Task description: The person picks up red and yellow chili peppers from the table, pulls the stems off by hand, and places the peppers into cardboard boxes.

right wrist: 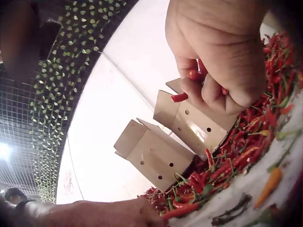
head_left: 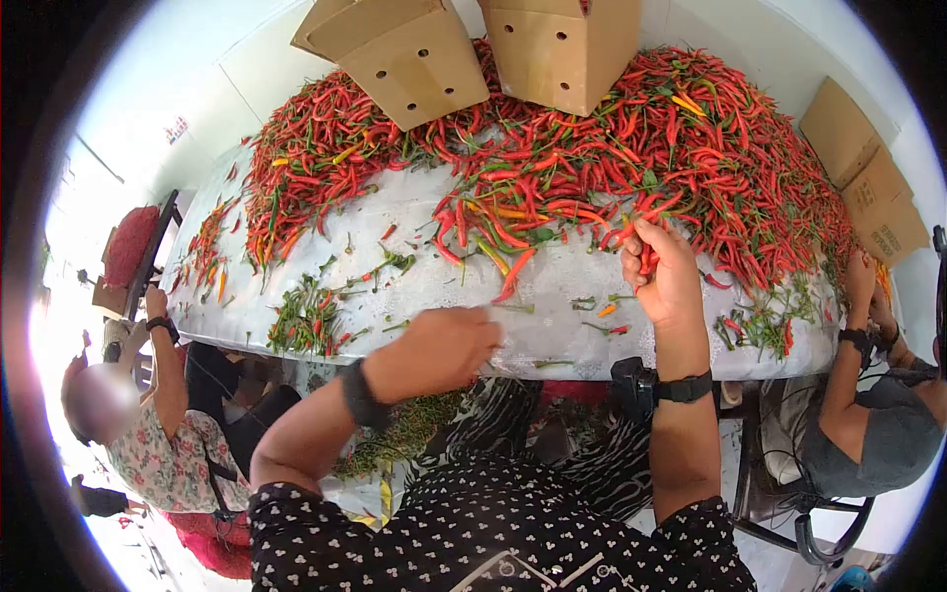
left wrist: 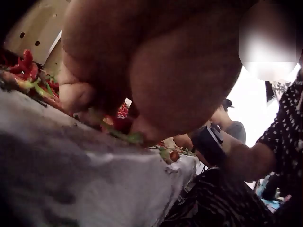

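My right hand [head_left: 663, 271] is raised over the near edge of the chili pile [head_left: 730, 148] with its fingers curled around several red chilies [right wrist: 193, 74]. Their red ends stick out between the fingers in the right wrist view. My left hand [head_left: 434, 350] hangs low over the table's front part, palm down, with bent fingers. In the left wrist view its thumb and fingertips pinch a red chili [left wrist: 120, 124] with a green stem, mostly hidden by the hand. Just beyond these fingers, a red chili [head_left: 515, 276] lies on the pale table cover [head_left: 414, 212].
Two cardboard boxes [head_left: 419, 79] with punched holes stand in the pile at the back. Small heaps of green stems [head_left: 306, 316] and scraps lie along the front edge. One person [head_left: 168, 424] sits at the left, another [head_left: 868, 424] at the right beside a cardboard flap [head_left: 868, 187].
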A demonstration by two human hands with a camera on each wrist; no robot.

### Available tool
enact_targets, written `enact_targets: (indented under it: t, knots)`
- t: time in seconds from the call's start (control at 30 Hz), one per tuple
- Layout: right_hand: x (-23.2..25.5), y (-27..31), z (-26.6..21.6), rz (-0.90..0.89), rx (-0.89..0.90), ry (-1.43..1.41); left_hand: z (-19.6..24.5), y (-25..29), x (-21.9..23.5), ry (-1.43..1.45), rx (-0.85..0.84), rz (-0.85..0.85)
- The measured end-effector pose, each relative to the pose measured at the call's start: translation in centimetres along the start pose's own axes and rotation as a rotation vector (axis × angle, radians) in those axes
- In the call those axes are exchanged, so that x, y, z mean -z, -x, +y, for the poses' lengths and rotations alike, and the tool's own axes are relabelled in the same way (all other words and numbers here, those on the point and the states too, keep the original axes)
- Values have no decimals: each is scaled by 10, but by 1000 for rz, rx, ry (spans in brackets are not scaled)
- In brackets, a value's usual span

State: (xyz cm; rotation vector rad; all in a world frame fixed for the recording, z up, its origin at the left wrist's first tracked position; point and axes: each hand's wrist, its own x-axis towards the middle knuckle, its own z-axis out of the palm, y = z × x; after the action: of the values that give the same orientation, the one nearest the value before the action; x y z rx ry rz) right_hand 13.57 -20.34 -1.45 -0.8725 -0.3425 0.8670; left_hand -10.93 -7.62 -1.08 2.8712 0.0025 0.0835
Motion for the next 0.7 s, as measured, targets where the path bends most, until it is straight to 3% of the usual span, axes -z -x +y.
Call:
enact_targets:
  t: [0.13, 0.23, 0.3, 0.43, 0.5, 0.63, 0.7]
  knots:
    - [-4, -1, 5, 8, -28, -15, -26, 33, 24, 55, 99, -177]
    - [-10, -4, 8, -54, -27, -36, -48, 19, 34, -81, 147, -50]
    - [-13, -10, 15, -60, -58, -48, -50, -9, 32, 39, 54, 195]
    - [-19, -17, 22, -50, -118, -80, -47, -48, 22, -2, 26, 132]
    - [-18, -20, 23, -43, -134, -72, -53, -61, 17, -73, 75, -43]
    - [-8, -29, 20, -101, -188, -200, -75, -84, 20, -68, 27, 68]
    - [-5, -35, 18, -269, -251, -413, -81, -95, 26, -209, 125, 104]
